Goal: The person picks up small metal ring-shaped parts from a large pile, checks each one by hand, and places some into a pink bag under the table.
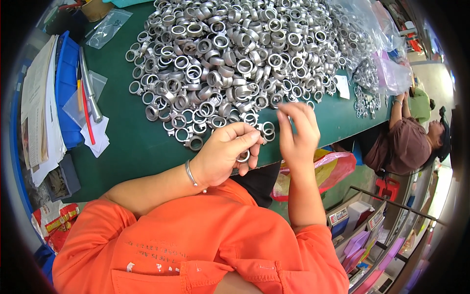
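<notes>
A small grey metal ring (243, 157) with a stub on its side sits in the curled fingers of my left hand (220, 153), thumb and forefinger closed just above it. My right hand (301, 134) is raised a little to the right of it, apart from the ring. Its fingers are bent and slightly blurred, the thumb is a small gap away from them, and nothing shows between them. Beyond both hands spreads a large heap of similar metal rings (230, 63) on the green tabletop (117, 127). Several rings at the heap's near edge lie close to my left fingertips.
On the left are a blue tray (68, 93), stacked papers (41, 108), a metal rod (89, 83) and a red pen (88, 115). A pink-rimmed plastic bag (338, 169) hangs below the table edge. At the right, another person (399, 142) reaches toward a plastic bag (391, 73).
</notes>
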A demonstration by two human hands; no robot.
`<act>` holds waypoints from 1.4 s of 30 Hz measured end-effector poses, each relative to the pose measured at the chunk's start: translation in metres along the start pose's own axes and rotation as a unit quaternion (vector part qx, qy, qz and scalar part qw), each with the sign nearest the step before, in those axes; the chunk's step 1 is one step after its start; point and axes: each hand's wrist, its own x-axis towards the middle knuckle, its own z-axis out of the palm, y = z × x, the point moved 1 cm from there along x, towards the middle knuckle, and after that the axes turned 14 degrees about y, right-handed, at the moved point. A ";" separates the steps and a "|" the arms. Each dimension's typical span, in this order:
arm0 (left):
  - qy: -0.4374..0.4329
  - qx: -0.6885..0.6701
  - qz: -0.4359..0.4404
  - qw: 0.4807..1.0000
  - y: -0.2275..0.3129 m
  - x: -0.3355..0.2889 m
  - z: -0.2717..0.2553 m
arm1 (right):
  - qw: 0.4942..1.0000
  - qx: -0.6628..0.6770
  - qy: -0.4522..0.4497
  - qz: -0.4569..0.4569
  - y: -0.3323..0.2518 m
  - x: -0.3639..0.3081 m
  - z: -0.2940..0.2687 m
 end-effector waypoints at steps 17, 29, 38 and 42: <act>0.052 0.121 0.155 0.979 0.005 -0.003 0.003 | 0.955 0.245 -0.121 0.110 -0.012 -0.020 -0.014; 0.047 0.174 0.319 0.930 0.001 -0.004 0.006 | 0.800 0.468 -0.092 0.364 -0.018 -0.025 -0.011; 0.057 0.115 0.163 0.978 0.001 -0.003 0.002 | 0.830 0.477 0.027 0.288 -0.021 -0.033 -0.007; 0.039 0.120 0.149 0.981 0.000 0.000 -0.001 | 0.931 0.325 0.013 0.167 -0.025 -0.034 -0.012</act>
